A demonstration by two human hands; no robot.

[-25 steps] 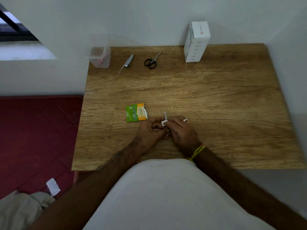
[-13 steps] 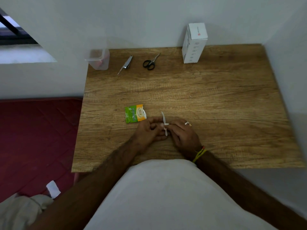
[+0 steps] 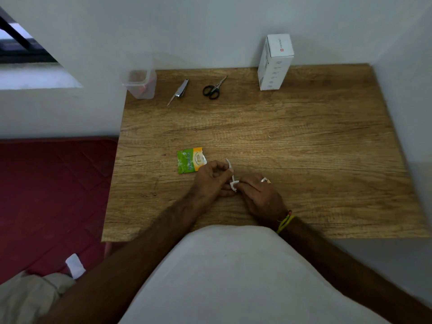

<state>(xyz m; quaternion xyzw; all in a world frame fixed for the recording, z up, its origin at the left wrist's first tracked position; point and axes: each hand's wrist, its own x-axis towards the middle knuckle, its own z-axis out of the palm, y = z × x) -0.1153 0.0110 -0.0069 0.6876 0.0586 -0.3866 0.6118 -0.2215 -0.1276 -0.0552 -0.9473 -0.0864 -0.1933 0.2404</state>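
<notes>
My left hand and my right hand meet near the front middle of the wooden table. Between them they pinch a small white strip, thin like paper or tape; its upper end sticks up past my left fingers and its lower end is folded at my right fingertips. A torn green and orange sachet lies flat just left of my left hand. My right hand wears a ring, and its wrist has a yellow thread band.
Along the back edge stand a clear plastic container, a nail clipper, black-handled scissors and an upright white box. A red mattress lies left of the table, with cloth at the lower left.
The white strip has been drawn out longer between my fingers, and my hands have moved slightly apart. The sachet has not moved.
</notes>
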